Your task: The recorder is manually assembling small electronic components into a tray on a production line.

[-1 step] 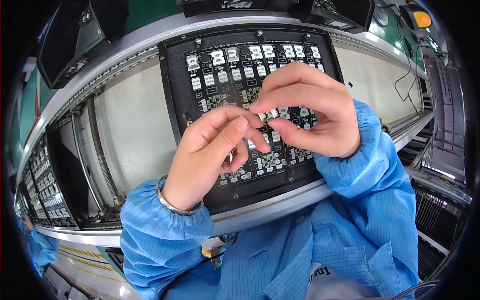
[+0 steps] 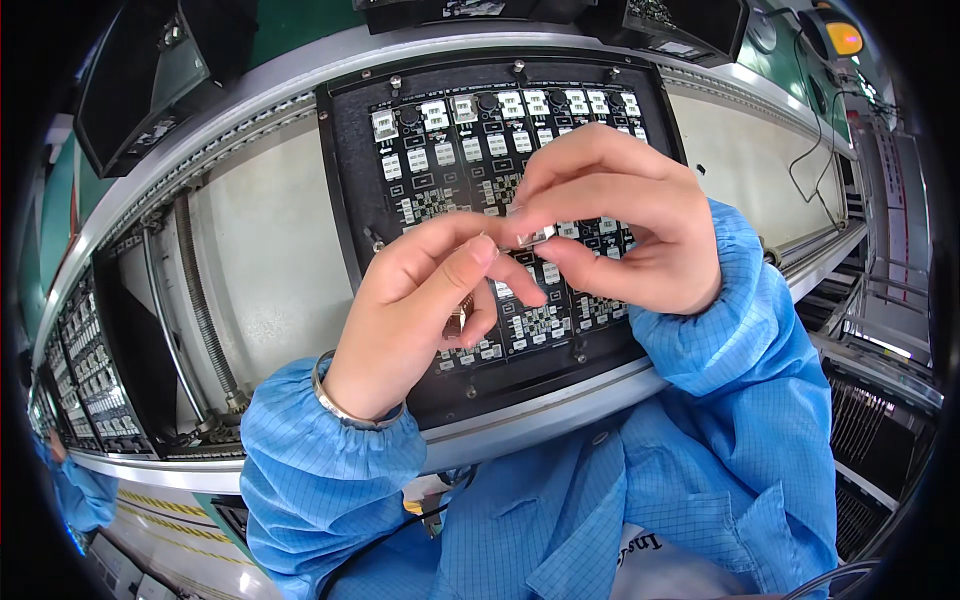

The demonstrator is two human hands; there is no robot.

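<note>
A small silver metal part (image 2: 536, 237), boxy like a connector, is pinched between thumb and index finger of my right hand (image 2: 625, 215). The fingertips of my left hand (image 2: 425, 295) meet it from the left, thumb and index finger nearly together. Another shiny metal piece (image 2: 462, 310) shows inside the curled lower fingers of that hand; its shape is mostly hidden. Both hands are above a panel of black circuit boards (image 2: 425, 180) with rows of white connectors, set in a black tray (image 2: 350, 215). My hands cover the middle of the boards.
The tray lies on a conveyor with metal rails (image 2: 290, 88). Black bins (image 2: 150, 90) stand beyond the far rail. At left are a threaded rod (image 2: 200, 300) and another board panel (image 2: 90, 350). A person's blue sleeve (image 2: 85, 495) shows at far left. A yellow-orange lamp (image 2: 845, 40) sits upper right.
The silver part has turned in my right fingers, from a ridged side to a smoother face. My right index fingertip has shifted slightly; both arms stay in place.
</note>
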